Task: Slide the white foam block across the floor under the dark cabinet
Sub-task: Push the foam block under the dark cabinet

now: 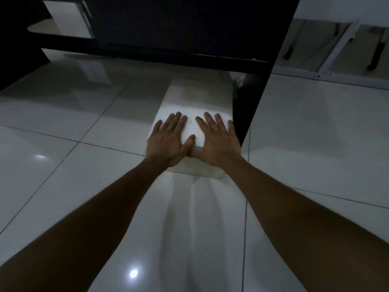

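Note:
The white foam block (195, 100) lies flat on the glossy tiled floor (84, 127), long axis pointing away from me. Its far end sits just below the bottom rail of the dark cabinet (179, 24). My left hand (170, 142) and my right hand (216, 142) press palm-down side by side on the near end of the block, fingers spread, thumbs touching. The block's right edge runs close along the cabinet's dark side panel (259, 98).
A white box (67, 15) stands behind the cabinet at the upper left. White metal frame legs (336, 55) and dark chair legs stand at the upper right. Something white with a cable (239, 79) lies under the cabinet beside the block's far right corner.

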